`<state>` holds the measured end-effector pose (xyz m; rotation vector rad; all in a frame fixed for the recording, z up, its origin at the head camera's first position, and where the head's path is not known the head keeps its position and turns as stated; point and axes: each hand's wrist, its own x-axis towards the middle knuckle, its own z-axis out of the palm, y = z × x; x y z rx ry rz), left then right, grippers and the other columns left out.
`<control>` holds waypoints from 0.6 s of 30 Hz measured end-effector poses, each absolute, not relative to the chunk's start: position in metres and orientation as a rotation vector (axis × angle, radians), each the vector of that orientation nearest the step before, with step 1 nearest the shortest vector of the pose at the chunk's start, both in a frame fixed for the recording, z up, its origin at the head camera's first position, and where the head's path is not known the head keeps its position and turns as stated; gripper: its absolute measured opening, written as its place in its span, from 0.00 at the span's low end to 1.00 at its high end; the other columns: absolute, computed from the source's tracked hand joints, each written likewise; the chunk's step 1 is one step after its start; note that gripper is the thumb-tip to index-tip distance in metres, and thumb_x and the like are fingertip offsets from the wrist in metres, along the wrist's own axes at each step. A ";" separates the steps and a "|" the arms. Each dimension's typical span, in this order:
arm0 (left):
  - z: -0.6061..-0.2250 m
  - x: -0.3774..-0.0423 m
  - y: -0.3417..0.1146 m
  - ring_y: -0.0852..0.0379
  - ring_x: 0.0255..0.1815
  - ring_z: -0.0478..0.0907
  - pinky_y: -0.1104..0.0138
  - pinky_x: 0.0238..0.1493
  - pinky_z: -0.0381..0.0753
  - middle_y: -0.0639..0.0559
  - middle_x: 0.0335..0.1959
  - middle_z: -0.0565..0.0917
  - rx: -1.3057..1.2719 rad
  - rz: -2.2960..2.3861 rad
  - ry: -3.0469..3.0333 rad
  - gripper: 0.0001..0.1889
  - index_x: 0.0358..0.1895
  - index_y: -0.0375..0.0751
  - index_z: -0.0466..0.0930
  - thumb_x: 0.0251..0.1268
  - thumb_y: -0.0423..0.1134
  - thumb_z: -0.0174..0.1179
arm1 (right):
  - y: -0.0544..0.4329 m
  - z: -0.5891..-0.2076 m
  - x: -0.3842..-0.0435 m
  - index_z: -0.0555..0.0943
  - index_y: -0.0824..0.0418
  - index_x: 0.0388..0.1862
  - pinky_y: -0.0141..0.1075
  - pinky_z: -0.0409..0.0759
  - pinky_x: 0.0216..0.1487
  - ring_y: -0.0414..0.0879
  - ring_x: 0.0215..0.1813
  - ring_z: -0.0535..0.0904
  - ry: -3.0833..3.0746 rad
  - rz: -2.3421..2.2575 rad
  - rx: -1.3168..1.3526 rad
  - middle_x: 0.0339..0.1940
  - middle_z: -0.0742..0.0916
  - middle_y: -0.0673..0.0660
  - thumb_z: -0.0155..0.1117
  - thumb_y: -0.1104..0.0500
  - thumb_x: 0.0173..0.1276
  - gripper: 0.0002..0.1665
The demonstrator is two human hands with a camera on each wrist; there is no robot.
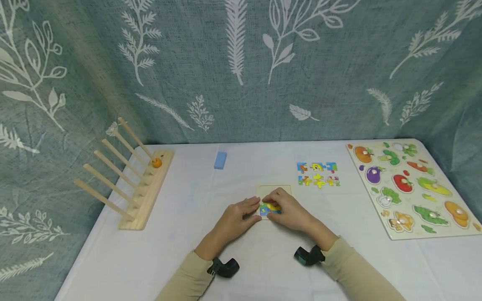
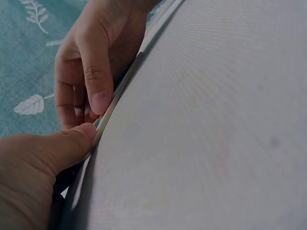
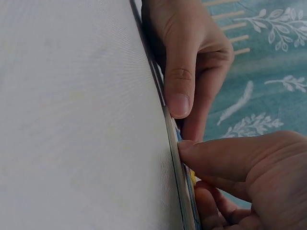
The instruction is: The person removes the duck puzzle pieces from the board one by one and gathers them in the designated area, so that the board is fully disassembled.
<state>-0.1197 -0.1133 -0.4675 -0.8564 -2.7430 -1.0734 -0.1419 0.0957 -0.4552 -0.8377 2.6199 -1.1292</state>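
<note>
Head view puts the puzzle board (image 1: 265, 190) on the near-middle part of the white table (image 1: 196, 200), between the two hands, with the left hand's (image 1: 235, 217) thumb and fingers at its left edge, though I cannot tell whether they grip it. Right-hand fingers and thumb (image 1: 289, 209) seem to pinch a yellow-and-blue piece (image 1: 274, 207) at the board's near half. Loose pieces (image 1: 319, 181) lie far and to the right of these fingers, in two rows running left to right, closer to the right hand than the left.
</note>
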 end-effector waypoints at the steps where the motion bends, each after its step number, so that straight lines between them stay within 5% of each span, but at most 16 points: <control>1: -0.468 -0.120 -0.113 0.47 0.61 0.75 0.57 0.62 0.76 0.43 0.58 0.79 -0.855 -1.078 -2.745 0.22 0.54 0.31 0.79 0.58 0.40 0.66 | 0.096 -0.456 -0.142 0.77 0.63 0.53 0.40 0.79 0.52 0.44 0.48 0.75 2.608 -1.145 -0.837 0.48 0.77 0.55 0.67 0.62 0.60 0.21; 18: -0.466 -0.118 -0.112 0.47 0.61 0.75 0.57 0.62 0.75 0.43 0.58 0.78 -0.837 -1.093 -2.752 0.23 0.55 0.32 0.78 0.59 0.40 0.66 | 0.099 -0.461 -0.143 0.77 0.63 0.54 0.37 0.81 0.49 0.45 0.47 0.78 2.509 -1.342 -0.816 0.49 0.83 0.56 0.68 0.66 0.59 0.22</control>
